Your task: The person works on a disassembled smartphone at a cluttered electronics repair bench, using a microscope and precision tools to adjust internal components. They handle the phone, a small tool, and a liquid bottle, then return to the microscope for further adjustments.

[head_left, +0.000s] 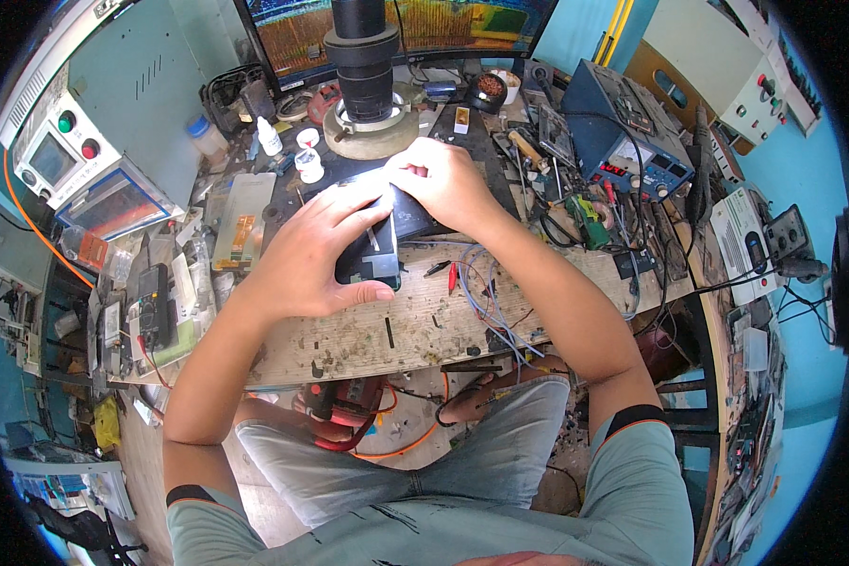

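Below the microscope [360,80], a dark, flat, phone-like device [368,257] lies on a black work mat [417,215]. My left hand [321,236] grips the device, its fingers across the top and the thumb along the near edge. At the brightly lit far end of the device, my right hand [441,181] is closed in a pinch. Its fingertips meet close to my left fingertips, and glare hides whatever they hold.
A monitor [297,42] stands behind the microscope. White bottles [269,139] sit left of it. A blue power supply [623,132] and tools [528,151] crowd the right. Thin wires [486,302] cross the front of the wooden bench. A multimeter [153,302] lies at left.
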`<action>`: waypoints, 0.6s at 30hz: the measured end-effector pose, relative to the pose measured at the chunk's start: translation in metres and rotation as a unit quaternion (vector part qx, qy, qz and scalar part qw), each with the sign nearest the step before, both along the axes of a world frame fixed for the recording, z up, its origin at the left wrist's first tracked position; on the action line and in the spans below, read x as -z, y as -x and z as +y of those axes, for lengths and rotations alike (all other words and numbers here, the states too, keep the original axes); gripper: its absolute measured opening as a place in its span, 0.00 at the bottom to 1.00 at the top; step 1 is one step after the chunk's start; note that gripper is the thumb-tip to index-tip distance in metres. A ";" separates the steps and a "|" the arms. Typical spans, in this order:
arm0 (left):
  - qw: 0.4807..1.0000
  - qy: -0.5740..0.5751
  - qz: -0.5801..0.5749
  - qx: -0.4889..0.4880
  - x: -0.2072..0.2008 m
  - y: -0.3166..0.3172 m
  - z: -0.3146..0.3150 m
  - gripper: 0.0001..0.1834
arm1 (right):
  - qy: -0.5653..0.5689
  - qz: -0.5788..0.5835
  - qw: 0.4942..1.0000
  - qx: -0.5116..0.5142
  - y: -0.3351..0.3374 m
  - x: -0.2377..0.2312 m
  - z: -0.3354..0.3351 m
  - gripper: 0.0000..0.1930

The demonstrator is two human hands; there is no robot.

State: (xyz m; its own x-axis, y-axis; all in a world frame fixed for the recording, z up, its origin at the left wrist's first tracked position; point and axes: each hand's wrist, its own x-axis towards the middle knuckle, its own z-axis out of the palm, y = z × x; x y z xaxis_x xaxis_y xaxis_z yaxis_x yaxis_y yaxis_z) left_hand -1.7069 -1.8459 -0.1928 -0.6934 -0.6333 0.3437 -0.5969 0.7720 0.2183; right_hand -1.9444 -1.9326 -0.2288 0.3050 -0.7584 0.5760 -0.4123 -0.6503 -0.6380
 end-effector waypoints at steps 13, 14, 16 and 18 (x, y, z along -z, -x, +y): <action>1.000 -0.007 0.004 0.003 -0.001 0.001 0.000 0.53 | -0.002 0.001 1.000 0.002 0.000 0.001 0.000 0.12; 1.000 -0.004 0.004 0.002 -0.001 0.001 0.000 0.53 | -0.001 0.001 1.000 0.002 0.000 0.001 0.000 0.12; 1.000 -0.004 0.004 0.001 0.000 0.001 0.000 0.53 | 0.001 0.000 1.000 0.001 0.000 0.001 0.000 0.12; 1.000 -0.009 0.003 0.001 -0.001 0.001 0.000 0.53 | 0.002 0.000 1.000 0.001 0.000 0.002 -0.001 0.12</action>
State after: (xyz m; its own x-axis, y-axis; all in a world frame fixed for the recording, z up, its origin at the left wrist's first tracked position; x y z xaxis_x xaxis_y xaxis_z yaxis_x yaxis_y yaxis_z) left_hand -1.7077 -1.8457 -0.1916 -0.6925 -0.6383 0.3363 -0.5945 0.7689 0.2351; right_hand -1.9443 -1.9334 -0.2305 0.3032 -0.7565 0.5794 -0.4137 -0.6523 -0.6352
